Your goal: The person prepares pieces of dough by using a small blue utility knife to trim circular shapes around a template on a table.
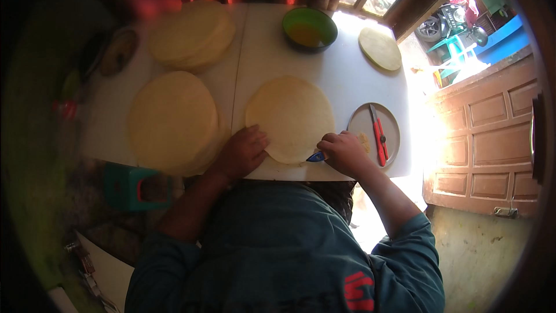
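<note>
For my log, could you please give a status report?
Left hand on disc, left edge. Right hand gripping blue tool at near edge. Plate, red knife close on right.

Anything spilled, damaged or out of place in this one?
Nothing looks plainly spilled or damaged. One mild oddity: the red knife lies on the round plate with its blade apparently exposed, beside pale scraps and close to the right hand.

Lettering on the dark teal shirt [278,229] only: large red print [359,291] at the shirt's lower right, dark lettering [249,305] left of it along the shirt's bottom, faint, partly cut off. Blue tool [315,157] above shirt: any marking too small to read.
</note>
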`<move>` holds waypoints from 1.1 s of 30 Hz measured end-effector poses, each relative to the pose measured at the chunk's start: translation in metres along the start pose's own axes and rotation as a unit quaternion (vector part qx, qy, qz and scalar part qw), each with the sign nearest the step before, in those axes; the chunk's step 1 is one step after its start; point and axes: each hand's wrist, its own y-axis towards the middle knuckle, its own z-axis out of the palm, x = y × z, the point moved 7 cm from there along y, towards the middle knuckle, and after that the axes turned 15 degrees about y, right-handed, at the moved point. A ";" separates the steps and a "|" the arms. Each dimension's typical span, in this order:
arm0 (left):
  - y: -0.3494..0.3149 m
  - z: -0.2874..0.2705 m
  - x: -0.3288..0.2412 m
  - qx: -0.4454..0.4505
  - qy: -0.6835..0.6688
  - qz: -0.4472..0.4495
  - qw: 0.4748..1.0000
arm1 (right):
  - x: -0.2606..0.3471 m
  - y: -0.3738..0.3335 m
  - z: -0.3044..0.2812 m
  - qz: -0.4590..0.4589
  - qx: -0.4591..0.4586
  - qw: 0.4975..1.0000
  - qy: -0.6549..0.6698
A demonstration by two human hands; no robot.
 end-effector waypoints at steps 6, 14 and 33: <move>-0.006 0.000 0.005 0.036 0.029 -0.031 0.998 | 0.012 0.025 -0.036 0.019 -0.064 0.997 0.044; -0.010 0.000 0.007 0.105 0.040 -0.079 0.991 | 0.050 0.089 -0.068 -0.055 -0.265 0.959 0.080; -0.071 -0.148 0.031 0.047 0.212 -0.133 0.967 | 0.070 0.056 0.001 -0.071 0.030 0.992 0.099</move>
